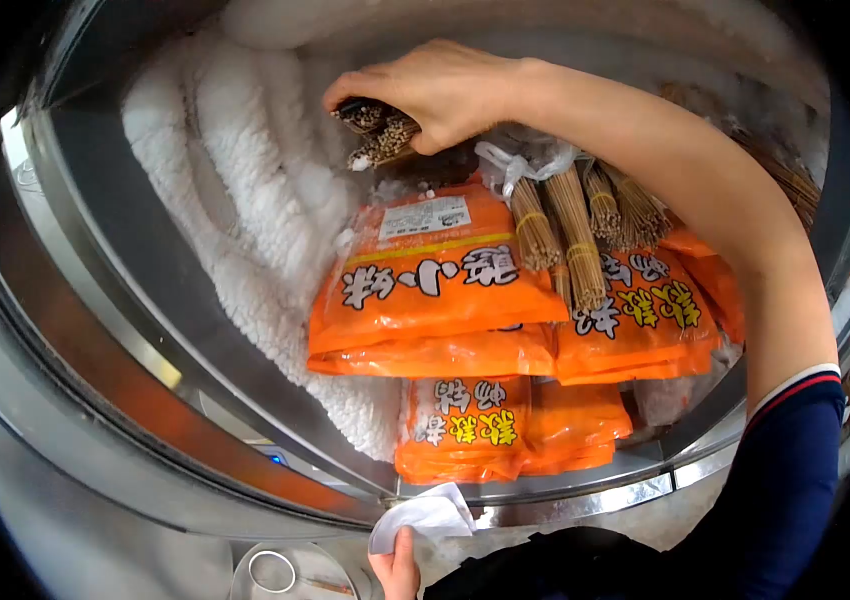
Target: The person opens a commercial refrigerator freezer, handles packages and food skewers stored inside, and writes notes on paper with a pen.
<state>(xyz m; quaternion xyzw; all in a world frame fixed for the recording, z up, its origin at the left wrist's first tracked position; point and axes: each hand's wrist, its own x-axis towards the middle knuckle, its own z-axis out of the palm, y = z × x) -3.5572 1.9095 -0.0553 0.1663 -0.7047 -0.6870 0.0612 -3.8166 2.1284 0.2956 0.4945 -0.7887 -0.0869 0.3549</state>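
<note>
My right hand (pixel 435 95) reaches far into the frosty freezer and is closed round a bundle of thin wooden skewers (pixel 385 140), their ends pointing toward the camera. What the far ends of that bundle carry is hidden by my hand. Just below it lie orange printed bags (pixel 435 290), stacked flat. More bundles of sticks (pixel 573 235), bound with yellow bands, rest on the bags beside a knotted clear plastic bag (pixel 520 165). At the bottom edge, my left hand (pixel 397 570) pinches a folded white paper (pixel 430 515) outside the freezer's front rim.
Thick frost (pixel 245 200) covers the freezer's left wall. The metal front rim (pixel 575 500) runs between me and the bags. More orange bags (pixel 570 420) sit lower at the front. Further sticks (pixel 780 170) lie at the right, behind my forearm. A round container (pixel 295 580) stands below left.
</note>
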